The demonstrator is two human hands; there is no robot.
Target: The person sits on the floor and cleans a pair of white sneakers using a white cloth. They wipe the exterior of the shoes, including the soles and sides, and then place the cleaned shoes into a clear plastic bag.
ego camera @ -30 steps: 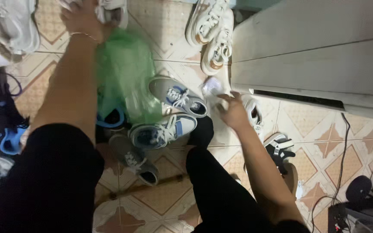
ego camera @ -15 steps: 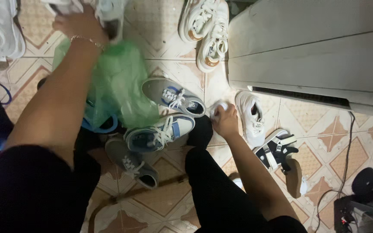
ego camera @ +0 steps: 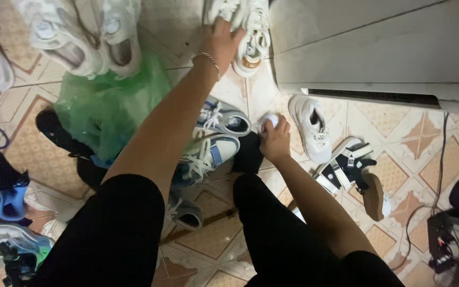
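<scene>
The person's left hand stretches far forward across the tiled floor, fingers spread, its grip released and resting on a white sneaker that lies against the corner of a white cabinet. Nearer the body from that grip sit two blue-and-grey sneakers, with a green plastic bag off to its left. The right hand is clenched around a small white wad. Just to the right of this grip lies another white shoe, and beyond it a black-and-white sandal.
</scene>
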